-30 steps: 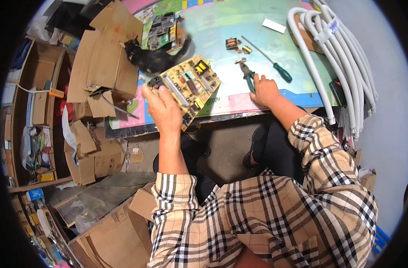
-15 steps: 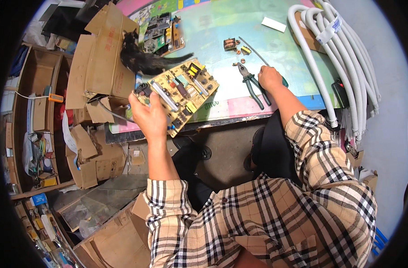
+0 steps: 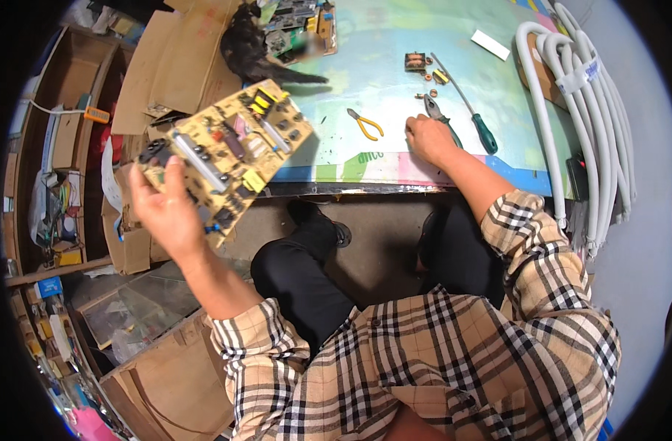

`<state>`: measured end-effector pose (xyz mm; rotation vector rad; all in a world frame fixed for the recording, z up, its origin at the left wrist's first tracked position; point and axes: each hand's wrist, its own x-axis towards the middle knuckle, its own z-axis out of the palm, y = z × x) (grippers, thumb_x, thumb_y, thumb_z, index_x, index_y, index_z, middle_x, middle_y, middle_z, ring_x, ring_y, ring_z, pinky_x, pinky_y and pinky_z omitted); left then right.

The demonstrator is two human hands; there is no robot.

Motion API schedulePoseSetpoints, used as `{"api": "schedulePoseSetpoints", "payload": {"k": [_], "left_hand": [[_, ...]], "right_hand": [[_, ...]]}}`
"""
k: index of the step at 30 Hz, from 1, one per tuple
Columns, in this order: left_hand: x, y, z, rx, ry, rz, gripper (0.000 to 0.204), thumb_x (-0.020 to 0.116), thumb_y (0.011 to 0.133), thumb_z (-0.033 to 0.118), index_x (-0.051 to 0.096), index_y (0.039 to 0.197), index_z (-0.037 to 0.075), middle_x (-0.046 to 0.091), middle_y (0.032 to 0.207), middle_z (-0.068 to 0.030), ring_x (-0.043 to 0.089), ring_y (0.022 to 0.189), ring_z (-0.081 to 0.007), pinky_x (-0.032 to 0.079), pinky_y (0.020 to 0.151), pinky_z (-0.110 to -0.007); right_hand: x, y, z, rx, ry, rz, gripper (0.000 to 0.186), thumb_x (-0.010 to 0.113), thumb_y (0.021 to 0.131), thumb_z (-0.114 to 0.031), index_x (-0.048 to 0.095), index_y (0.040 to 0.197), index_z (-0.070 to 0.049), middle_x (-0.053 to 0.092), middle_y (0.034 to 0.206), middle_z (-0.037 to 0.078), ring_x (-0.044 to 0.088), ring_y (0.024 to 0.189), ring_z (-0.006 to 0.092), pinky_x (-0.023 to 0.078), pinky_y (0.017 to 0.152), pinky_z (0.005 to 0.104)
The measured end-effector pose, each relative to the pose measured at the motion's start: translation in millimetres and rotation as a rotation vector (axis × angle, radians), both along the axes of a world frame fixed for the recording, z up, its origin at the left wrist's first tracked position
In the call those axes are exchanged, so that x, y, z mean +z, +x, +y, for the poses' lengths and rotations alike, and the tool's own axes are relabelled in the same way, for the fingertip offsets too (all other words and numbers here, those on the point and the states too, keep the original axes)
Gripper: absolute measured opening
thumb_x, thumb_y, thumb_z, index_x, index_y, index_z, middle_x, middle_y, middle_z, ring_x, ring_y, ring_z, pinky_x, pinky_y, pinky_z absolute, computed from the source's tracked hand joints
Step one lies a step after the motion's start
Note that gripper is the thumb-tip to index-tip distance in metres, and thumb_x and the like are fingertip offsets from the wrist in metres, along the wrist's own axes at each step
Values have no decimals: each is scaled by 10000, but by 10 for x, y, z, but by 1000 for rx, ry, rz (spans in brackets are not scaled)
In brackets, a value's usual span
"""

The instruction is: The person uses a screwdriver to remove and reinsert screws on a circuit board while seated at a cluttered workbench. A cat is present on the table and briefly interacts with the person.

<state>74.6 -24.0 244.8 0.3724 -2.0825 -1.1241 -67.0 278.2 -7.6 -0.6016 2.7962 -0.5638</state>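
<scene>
My left hand (image 3: 163,209) grips a tan circuit board (image 3: 218,163) by its left end, raised at a tilt over the table's near-left edge. My right hand (image 3: 429,140) has curled fingers low on the mat, over the handles of green-handled pliers (image 3: 437,112); what they hold is hidden. Yellow-handled cutters (image 3: 367,125) lie left of it, and a green-handled screwdriver (image 3: 484,131) to its right. Small copper coils and transformers (image 3: 415,62) sit farther back. A black cat (image 3: 246,57) is just behind the board, beside a stack of other circuit boards (image 3: 299,26).
Cardboard boxes (image 3: 156,70) stand at the table's left, beside wooden shelving (image 3: 71,81) with clutter. Coiled white corrugated hoses (image 3: 580,140) line the right side near the wall. A white rectangular piece (image 3: 489,44) lies at the back of the table (image 3: 351,44).
My left hand has carried the board left and toward me, uncovering the yellow cutters. My right hand moved from the screwdriver leftward onto the pliers. The cat has shifted, and my view has turned.
</scene>
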Motion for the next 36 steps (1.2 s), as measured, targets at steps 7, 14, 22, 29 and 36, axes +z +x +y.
{"api": "schedulePoseSetpoints", "payload": {"k": [7, 14, 22, 29, 36], "left_hand": [[-333, -54, 378, 23, 154, -10, 126, 616, 878, -7, 572, 996, -16, 623, 913, -30, 560, 806, -99, 465, 743, -252], [-470, 4, 531, 42, 73, -67, 130, 615, 887, -3, 573, 1010, -10, 623, 936, -32, 552, 841, -93, 453, 772, -247], [-473, -13, 679, 208, 19, -240, 193, 627, 868, 62, 563, 1039, 1, 669, 916, -63, 588, 819, -135, 481, 783, -303], [-662, -44, 578, 256, -100, -213, 184, 596, 847, 101, 534, 1005, 30, 672, 759, -126, 660, 656, -263, 510, 673, -396], [-677, -83, 585, 270, -117, -216, 191, 605, 855, 78, 553, 1029, 20, 674, 800, -86, 607, 676, -185, 493, 675, -344]], "right_hand": [[-45, -149, -734, 14, 103, 125, 401, 681, 844, -330, 604, 1086, -20, 617, 1053, 154, 659, 917, 340, 549, 799, 392], [14, -319, -876, 20, 214, -195, 352, 611, 830, -272, 675, 1038, 4, 684, 1043, 178, 674, 946, 333, 546, 837, 404], [-195, -424, -531, -247, -721, -981, 282, 718, 868, -162, 631, 1066, 18, 674, 829, 84, 665, 715, 133, 531, 538, 259], [281, -207, -478, -268, -883, -997, 182, 698, 840, -120, 546, 915, -55, 564, 716, -2, 451, 509, 47, 357, 413, 195], [305, 227, -648, -381, -927, -1398, 240, 528, 899, -167, 465, 1042, 15, 576, 904, 125, 518, 584, 125, 421, 414, 226]]}}
